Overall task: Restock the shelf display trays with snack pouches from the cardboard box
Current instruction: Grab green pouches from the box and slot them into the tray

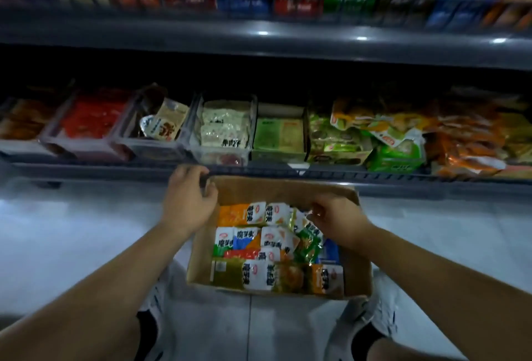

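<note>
bare forearms (121,283) reach from 6 o'clock to a cardboard box (288,188) of snack pouches (259,245). left hand (188,202) grips the box rim at its 11 o'clock corner; right hand (338,217), fingers curled, sits over pouches at 2 o'clock, whether it holds one cannot be told. display trays (224,130) line the shelf (259,172) at 12 o'clock.

cardboard box (273,191) top open | display trays (221,156) reachable from front | upper shelf (259,35) overhangs them
</note>
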The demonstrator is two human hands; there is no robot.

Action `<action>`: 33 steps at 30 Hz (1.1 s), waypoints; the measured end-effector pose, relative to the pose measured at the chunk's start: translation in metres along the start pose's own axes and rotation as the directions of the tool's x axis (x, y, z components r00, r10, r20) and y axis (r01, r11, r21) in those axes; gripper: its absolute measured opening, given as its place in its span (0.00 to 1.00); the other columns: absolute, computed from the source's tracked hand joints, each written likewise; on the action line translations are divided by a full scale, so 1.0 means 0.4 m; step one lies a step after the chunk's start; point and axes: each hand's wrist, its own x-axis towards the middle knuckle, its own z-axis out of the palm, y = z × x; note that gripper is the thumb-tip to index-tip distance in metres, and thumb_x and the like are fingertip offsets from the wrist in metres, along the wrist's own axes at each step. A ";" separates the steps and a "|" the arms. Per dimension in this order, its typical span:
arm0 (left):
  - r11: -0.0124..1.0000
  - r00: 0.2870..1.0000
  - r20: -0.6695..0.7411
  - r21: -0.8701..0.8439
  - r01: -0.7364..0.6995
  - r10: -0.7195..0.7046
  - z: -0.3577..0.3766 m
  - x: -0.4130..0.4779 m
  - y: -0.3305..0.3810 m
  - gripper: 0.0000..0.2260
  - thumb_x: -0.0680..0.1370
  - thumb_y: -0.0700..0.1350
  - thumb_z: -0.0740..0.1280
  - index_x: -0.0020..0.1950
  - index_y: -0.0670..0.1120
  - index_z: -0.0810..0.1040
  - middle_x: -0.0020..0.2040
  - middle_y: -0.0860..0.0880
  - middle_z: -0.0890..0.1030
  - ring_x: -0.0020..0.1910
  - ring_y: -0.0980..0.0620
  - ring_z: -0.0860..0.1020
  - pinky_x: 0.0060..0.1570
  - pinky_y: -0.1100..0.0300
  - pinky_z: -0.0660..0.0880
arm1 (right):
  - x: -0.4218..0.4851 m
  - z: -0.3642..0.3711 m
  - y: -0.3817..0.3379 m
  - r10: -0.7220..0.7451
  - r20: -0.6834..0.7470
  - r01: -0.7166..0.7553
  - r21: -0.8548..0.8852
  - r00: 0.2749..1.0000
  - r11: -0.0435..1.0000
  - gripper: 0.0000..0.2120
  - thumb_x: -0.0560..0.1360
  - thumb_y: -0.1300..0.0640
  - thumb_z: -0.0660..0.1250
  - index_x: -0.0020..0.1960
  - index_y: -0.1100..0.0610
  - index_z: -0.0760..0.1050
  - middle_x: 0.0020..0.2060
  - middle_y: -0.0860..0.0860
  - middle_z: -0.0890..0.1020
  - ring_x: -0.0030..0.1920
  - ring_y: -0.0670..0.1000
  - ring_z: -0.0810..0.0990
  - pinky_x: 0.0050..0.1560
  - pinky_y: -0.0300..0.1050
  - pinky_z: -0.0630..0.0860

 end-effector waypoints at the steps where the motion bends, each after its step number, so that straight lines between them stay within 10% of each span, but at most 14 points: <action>1: 0.998 0.997 0.032 0.016 0.066 -0.066 0.018 -0.002 -0.031 0.17 0.80 0.48 0.68 0.67 0.44 0.75 0.64 0.43 0.74 0.62 0.40 0.75 0.57 0.48 0.74 | 0.006 0.041 0.015 0.067 0.031 -0.067 0.021 0.997 0.998 0.10 0.78 0.53 0.68 0.59 0.50 0.78 0.51 0.48 0.82 0.51 0.50 0.81 0.51 0.47 0.78; 9: 0.956 0.935 0.280 -0.136 0.261 -0.216 0.156 -0.033 -0.136 0.23 0.80 0.61 0.64 0.72 0.54 0.67 0.64 0.50 0.78 0.57 0.46 0.81 0.56 0.41 0.80 | 0.038 0.279 0.106 0.439 0.155 -0.462 0.180 0.885 0.869 0.15 0.78 0.53 0.69 0.64 0.53 0.77 0.61 0.54 0.79 0.60 0.56 0.78 0.60 0.51 0.77; 18: 0.960 0.953 0.212 -0.131 0.247 -0.216 0.189 -0.035 -0.137 0.23 0.81 0.59 0.66 0.72 0.53 0.65 0.63 0.49 0.79 0.56 0.46 0.80 0.54 0.42 0.81 | 0.078 0.361 0.122 0.687 0.081 -0.633 0.477 0.722 0.609 0.34 0.73 0.56 0.76 0.72 0.57 0.63 0.63 0.58 0.77 0.63 0.61 0.77 0.57 0.51 0.75; 30: 0.955 0.936 0.268 -0.126 0.269 -0.229 0.185 -0.034 -0.143 0.30 0.78 0.54 0.71 0.75 0.52 0.61 0.69 0.46 0.75 0.63 0.41 0.78 0.60 0.37 0.78 | 0.064 0.270 0.089 0.605 -0.148 -0.424 0.585 0.782 0.691 0.08 0.81 0.60 0.63 0.57 0.49 0.75 0.56 0.50 0.79 0.54 0.52 0.80 0.53 0.52 0.81; 33: 0.999 0.996 0.081 0.039 0.037 -0.041 0.168 -0.045 -0.106 0.37 0.76 0.51 0.75 0.80 0.50 0.59 0.75 0.45 0.66 0.74 0.42 0.66 0.74 0.40 0.66 | 0.063 0.183 0.021 0.473 -0.218 -0.221 0.671 0.853 0.708 0.07 0.82 0.58 0.64 0.58 0.50 0.75 0.53 0.46 0.81 0.52 0.44 0.81 0.47 0.40 0.81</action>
